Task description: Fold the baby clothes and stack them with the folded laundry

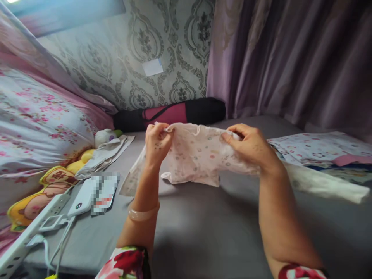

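Observation:
A small pale pink shirt point(194, 155) with a tiny printed pattern hangs between my two hands above the grey bed sheet. My left hand point(157, 145) pinches its upper edge on the left, near the neckline. On the other side my right hand point(247, 145) grips the cloth at the shoulder, fingers closed over it. One sleeve droops behind my left forearm; the other, long and whitish, stretches out to the right past my right wrist. The shirt's lower hem hangs near the sheet; whether it touches I cannot tell.
A white power strip point(35, 236) with plugs and cables lies at the left edge, beside a white device point(84, 195). Plush toys point(56, 190) and folded cloth point(101, 157) sit behind. A black-and-red long bag point(171, 114) rests along the wall. Folded patterned clothes point(316, 147) lie right.

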### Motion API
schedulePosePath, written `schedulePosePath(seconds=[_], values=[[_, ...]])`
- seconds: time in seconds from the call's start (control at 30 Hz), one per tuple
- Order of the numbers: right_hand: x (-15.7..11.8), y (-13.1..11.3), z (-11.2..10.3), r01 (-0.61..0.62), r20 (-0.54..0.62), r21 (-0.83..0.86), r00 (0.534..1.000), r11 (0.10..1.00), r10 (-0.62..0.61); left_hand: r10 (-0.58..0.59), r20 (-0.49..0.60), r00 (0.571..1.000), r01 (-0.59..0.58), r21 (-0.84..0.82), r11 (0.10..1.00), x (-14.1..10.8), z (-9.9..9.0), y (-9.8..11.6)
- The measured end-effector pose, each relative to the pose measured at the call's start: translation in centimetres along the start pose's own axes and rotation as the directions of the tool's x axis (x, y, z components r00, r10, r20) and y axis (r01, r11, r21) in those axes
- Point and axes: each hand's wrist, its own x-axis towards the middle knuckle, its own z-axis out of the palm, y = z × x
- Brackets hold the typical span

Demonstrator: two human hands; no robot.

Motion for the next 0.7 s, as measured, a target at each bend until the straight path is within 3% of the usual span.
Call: schedulePosePath(seconds=[0.07, 0.13, 0.23, 0.3, 0.37, 0.57, 0.7], values=[[0.4, 2.4, 0.7, -0.065, 0.166, -0.107, 0.983, 0.992, 0.082, -0.089, 0.044, 0.995, 0.086, 0.055, 0.995, -1.4, 1.3, -1.2], [0.7, 4.9, 1.9, -0.107, 0.291, -0.150, 0.945, 0.983, 0.148, -0.138, 0.174, 0.975, 0.139, 0.008, 0.990, -2.8, 2.5, -2.6], [0.8, 7.9, 3.7, -0.100, 0.395, -0.108, 0.909, 0.989, 0.134, -0.204, 0.466, 0.861, 0.314, -0.171, 0.934, -4.3, 3.9, -4.1], [0.7, 9.1, 4.6, -0.102, 0.438, -0.084, 0.890, 0.991, 0.128, -0.227, 0.560, 0.797, 0.416, -0.236, 0.878, -5.0, 4.5, -4.6], [0.5, 9.8, 5.3, -0.115, 0.455, -0.086, 0.879, 0.990, 0.142, -0.247, 0.571, 0.783, 0.458, -0.261, 0.850, -5.3, 4.9, -4.8], [0.3, 10.5, 6.6, -0.140, 0.450, -0.054, 0.881, 0.989, 0.149, -0.294, 0.520, 0.802, 0.476, -0.259, 0.840, -5.7, 5.6, -6.0], [0.2, 10.3, 7.2, -0.182, 0.478, -0.058, 0.858, 0.982, 0.188, -0.315, 0.500, 0.806, 0.486, -0.256, 0.836, -6.3, 6.5, -7.6]])
